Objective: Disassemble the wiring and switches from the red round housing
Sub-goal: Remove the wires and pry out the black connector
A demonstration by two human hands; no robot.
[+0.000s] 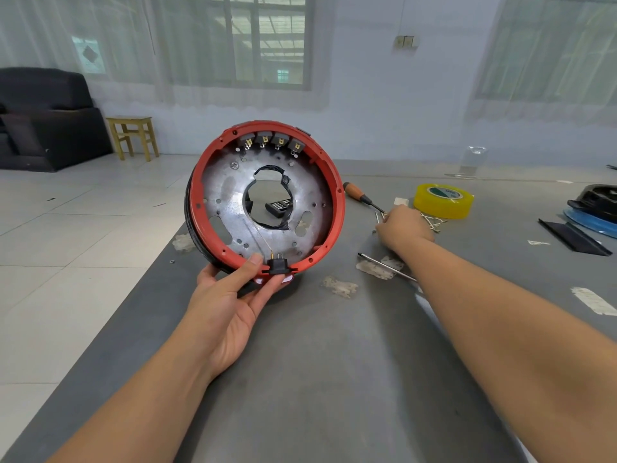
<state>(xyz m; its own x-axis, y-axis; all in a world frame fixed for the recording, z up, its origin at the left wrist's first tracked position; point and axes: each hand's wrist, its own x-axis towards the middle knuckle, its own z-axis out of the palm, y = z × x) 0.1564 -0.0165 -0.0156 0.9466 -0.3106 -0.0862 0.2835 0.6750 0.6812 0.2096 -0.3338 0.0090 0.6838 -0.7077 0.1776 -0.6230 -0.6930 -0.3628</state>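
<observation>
Holding the red round housing (267, 198) upright, your left hand (230, 295) grips its rim below four switches (272, 142); your right hand (402, 227) curls over loose wires (432, 222), grip unclear.

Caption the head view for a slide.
Left hand holds the red round housing upright; right hand reaches among loose wires on the table.

yellow tape roll (443, 200) on grey table (334, 362) | wooden stool (133, 137) | black sofa (43, 118)

Left hand (230, 302) gripping, right hand (402, 228) outstretched.
</observation>
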